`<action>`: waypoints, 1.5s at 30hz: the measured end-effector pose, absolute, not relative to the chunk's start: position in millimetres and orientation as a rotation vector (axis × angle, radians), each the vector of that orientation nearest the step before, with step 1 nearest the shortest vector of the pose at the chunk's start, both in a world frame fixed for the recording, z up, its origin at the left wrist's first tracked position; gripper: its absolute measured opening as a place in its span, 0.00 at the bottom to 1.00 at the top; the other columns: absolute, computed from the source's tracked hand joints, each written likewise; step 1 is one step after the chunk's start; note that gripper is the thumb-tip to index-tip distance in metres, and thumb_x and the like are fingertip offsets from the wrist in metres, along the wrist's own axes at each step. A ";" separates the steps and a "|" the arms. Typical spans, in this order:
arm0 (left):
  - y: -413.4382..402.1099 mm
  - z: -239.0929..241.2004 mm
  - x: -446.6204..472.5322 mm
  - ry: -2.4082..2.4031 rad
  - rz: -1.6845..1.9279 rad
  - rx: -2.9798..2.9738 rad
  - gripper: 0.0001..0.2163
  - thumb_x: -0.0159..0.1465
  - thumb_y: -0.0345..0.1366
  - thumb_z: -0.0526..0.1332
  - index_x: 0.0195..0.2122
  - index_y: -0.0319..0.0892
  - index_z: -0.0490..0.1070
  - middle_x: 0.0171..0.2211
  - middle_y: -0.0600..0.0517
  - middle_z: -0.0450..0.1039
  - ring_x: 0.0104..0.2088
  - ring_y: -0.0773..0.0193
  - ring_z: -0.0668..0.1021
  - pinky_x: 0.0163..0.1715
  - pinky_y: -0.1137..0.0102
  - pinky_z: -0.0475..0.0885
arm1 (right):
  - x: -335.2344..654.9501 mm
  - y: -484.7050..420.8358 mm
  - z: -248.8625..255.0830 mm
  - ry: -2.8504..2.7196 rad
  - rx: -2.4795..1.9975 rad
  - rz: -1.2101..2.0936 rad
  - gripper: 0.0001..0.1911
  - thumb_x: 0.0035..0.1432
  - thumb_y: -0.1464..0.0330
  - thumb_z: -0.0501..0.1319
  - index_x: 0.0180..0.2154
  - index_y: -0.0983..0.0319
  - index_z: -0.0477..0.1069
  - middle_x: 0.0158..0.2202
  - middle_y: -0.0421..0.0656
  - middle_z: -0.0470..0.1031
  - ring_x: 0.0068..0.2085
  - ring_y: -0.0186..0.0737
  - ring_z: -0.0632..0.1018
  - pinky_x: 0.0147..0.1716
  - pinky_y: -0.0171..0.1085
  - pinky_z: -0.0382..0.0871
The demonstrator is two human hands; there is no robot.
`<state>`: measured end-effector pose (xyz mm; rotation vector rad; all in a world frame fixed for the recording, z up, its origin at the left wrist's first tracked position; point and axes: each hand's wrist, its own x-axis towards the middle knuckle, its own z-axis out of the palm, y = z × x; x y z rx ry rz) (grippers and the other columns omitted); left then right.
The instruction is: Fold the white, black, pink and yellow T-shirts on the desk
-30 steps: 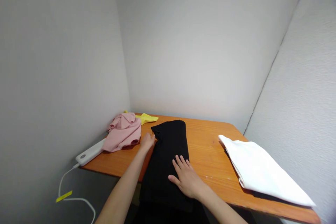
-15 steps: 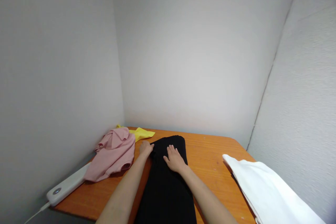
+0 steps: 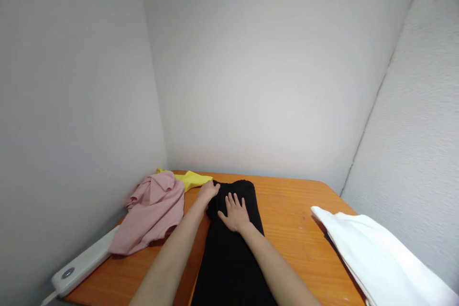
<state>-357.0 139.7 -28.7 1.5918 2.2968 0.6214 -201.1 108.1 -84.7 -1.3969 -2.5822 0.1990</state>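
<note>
A long, folded black garment point(image 3: 229, 263) lies lengthwise on the wooden table, its lower end running out of view at the bottom. At its far left corner, my left hand point(image 3: 209, 190) is closed on the dark cloth, thumb on top and the other fingers partly hidden. My right hand point(image 3: 235, 213) rests flat on the garment's upper part, palm down with fingers spread. Which kind of garment it is, I cannot tell.
A crumpled pink garment point(image 3: 152, 213) lies left, over one end of a white power strip point(image 3: 84, 263) with a cord. Behind it is yellow cloth point(image 3: 193, 179). Folded white cloth point(image 3: 380, 253) lies at the right edge of the orange-brown table point(image 3: 287, 210). Walls stand behind and at both sides.
My left hand has moved up and slightly right, bringing the garment's far left corner inward. My right hand stays on the cloth, its fingers spread wider. The view has shifted slightly.
</note>
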 end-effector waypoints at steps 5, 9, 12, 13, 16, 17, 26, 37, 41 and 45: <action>149.2 -23.2 -317.3 1.972 0.524 1.821 0.15 0.68 0.45 0.56 0.45 0.37 0.72 0.43 0.47 0.75 0.42 0.61 0.78 0.45 0.59 0.73 | -191.2 70.3 -71.3 -2.555 -1.418 0.209 0.32 0.65 0.57 0.46 0.61 0.72 0.60 0.65 0.57 0.54 0.68 0.54 0.47 0.64 0.51 0.41; 126.1 -31.9 -311.9 1.659 0.465 2.024 0.14 0.69 0.41 0.53 0.49 0.40 0.72 0.46 0.48 0.77 0.46 0.64 0.78 0.48 0.67 0.71 | -161.7 28.9 -59.8 -2.595 -1.311 0.346 0.29 0.62 0.54 0.52 0.57 0.67 0.67 0.60 0.56 0.64 0.62 0.57 0.63 0.58 0.49 0.56; 98.3 -47.7 -316.1 1.631 0.471 2.143 0.19 0.67 0.39 0.54 0.57 0.38 0.66 0.61 0.44 0.64 0.61 0.58 0.66 0.59 0.67 0.61 | -141.8 26.8 -38.8 -2.490 -1.314 0.348 0.21 0.66 0.58 0.48 0.47 0.62 0.73 0.48 0.51 0.76 0.50 0.48 0.75 0.49 0.40 0.64; 88.8 -54.3 -316.6 1.654 0.469 2.172 0.22 0.66 0.40 0.55 0.60 0.36 0.64 0.64 0.41 0.58 0.65 0.54 0.60 0.62 0.63 0.56 | -138.9 33.8 -30.8 -2.439 -1.344 0.323 0.22 0.68 0.59 0.44 0.46 0.62 0.74 0.45 0.50 0.77 0.48 0.46 0.76 0.48 0.38 0.65; 64.3 -73.7 -312.8 1.716 0.429 2.232 0.28 0.65 0.42 0.55 0.64 0.33 0.56 0.68 0.39 0.45 0.68 0.49 0.47 0.65 0.55 0.47 | -144.1 69.0 -13.9 -2.383 -1.404 0.267 0.26 0.70 0.62 0.38 0.51 0.64 0.70 0.50 0.51 0.74 0.52 0.45 0.73 0.51 0.38 0.61; 58.2 -78.7 -310.2 1.731 0.413 2.246 0.28 0.66 0.41 0.53 0.65 0.34 0.55 0.68 0.39 0.44 0.68 0.49 0.46 0.65 0.54 0.47 | -149.5 81.9 -12.6 -2.400 -1.406 0.271 0.26 0.70 0.63 0.37 0.54 0.64 0.68 0.54 0.51 0.72 0.55 0.44 0.71 0.54 0.39 0.60; 43.4 -91.4 -301.4 1.848 0.364 2.375 0.29 0.67 0.40 0.45 0.68 0.33 0.46 0.69 0.43 0.43 0.68 0.52 0.46 0.66 0.53 0.46 | -178.5 127.2 -59.6 -2.627 -1.505 0.351 0.28 0.69 0.58 0.38 0.66 0.59 0.51 0.69 0.43 0.46 0.68 0.46 0.46 0.64 0.52 0.39; 31.9 -78.2 -308.3 1.833 0.534 2.420 0.27 0.69 0.43 0.47 0.67 0.40 0.49 0.69 0.45 0.43 0.69 0.57 0.46 0.66 0.54 0.46 | -159.9 122.6 -54.3 -2.623 -1.395 0.298 0.31 0.69 0.56 0.37 0.68 0.61 0.45 0.69 0.45 0.41 0.69 0.44 0.41 0.64 0.52 0.35; -13.6 -62.1 -341.3 1.858 0.761 2.292 0.23 0.70 0.42 0.45 0.64 0.39 0.55 0.67 0.43 0.51 0.67 0.58 0.54 0.65 0.57 0.52 | -106.3 70.9 -43.4 -2.592 -1.208 0.296 0.29 0.68 0.57 0.45 0.64 0.64 0.57 0.66 0.50 0.53 0.67 0.45 0.51 0.65 0.47 0.43; -94.7 -54.6 -366.9 1.830 0.998 2.208 0.20 0.67 0.30 0.46 0.59 0.43 0.63 0.60 0.47 0.65 0.61 0.62 0.66 0.62 0.60 0.60 | -29.1 -21.6 -46.4 -2.646 -0.930 0.407 0.25 0.66 0.55 0.51 0.58 0.59 0.65 0.61 0.48 0.64 0.63 0.45 0.63 0.62 0.46 0.54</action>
